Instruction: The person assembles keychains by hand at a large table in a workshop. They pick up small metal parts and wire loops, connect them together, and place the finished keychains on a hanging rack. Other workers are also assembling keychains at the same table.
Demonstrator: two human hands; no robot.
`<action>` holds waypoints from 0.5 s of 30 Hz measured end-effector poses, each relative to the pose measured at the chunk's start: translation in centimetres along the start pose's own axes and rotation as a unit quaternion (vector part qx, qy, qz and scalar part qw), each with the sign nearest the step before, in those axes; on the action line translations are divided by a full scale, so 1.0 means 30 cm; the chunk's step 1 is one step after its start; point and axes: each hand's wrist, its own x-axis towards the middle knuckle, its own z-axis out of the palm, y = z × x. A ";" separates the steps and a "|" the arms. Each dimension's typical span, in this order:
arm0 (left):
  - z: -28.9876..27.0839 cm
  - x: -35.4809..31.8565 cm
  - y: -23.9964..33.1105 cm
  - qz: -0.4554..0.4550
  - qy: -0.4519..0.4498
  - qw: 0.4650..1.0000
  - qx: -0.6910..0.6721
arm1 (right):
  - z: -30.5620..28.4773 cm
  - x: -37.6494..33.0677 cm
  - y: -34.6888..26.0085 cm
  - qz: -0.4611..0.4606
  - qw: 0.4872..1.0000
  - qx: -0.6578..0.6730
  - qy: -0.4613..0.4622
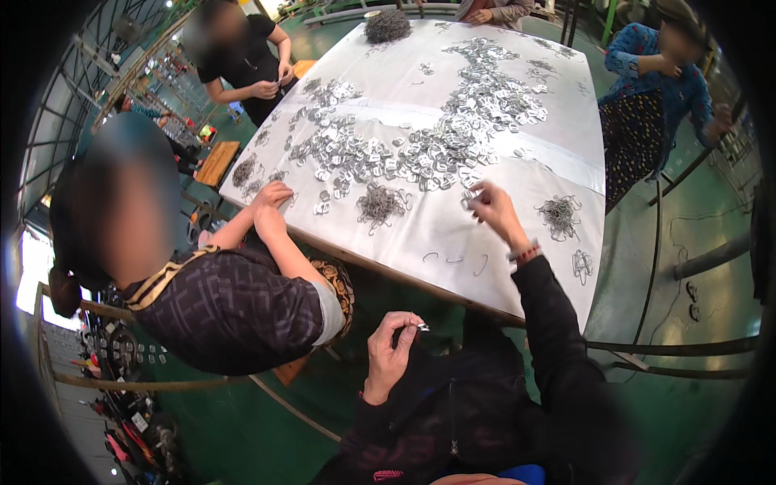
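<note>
Pinch lightly with the left hand, thumb and finger clamped on a small silver piece, out past the near edge of the tabletop, in front of the body. Leave the piece's free end projecting beyond the fingertips, for good access from the other side. Avoid squeezing hard; judging by the smooth, shiny look, likely to slip or twist.

With the right hand, work at the near fringe of the heap of flat silver pieces, thumb and fingers drawn close together at a flat silver piece. Cannot tell gripped from merely touched at this angle. Better to take just one by its edges, parting it from its neighbours before lifting. Raise rather than drag, so as not to sweep the loose curved wires nearer the body or snag the wire tangle to the right. Move without haste, well apart from the seated co-worker's hands to the left.
</note>
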 end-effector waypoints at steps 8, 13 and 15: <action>-0.002 0.066 -0.019 0.022 -0.013 0.994 0.105 | 0.176 -0.475 -0.279 0.042 0.954 0.236 -0.180; 0.008 0.058 -0.013 0.018 -0.020 0.991 0.134 | 0.203 -0.533 -0.319 0.007 0.965 0.230 -0.125; 0.011 0.056 -0.030 0.014 -0.021 0.989 0.147 | 0.211 -0.539 -0.314 0.014 0.962 0.248 -0.115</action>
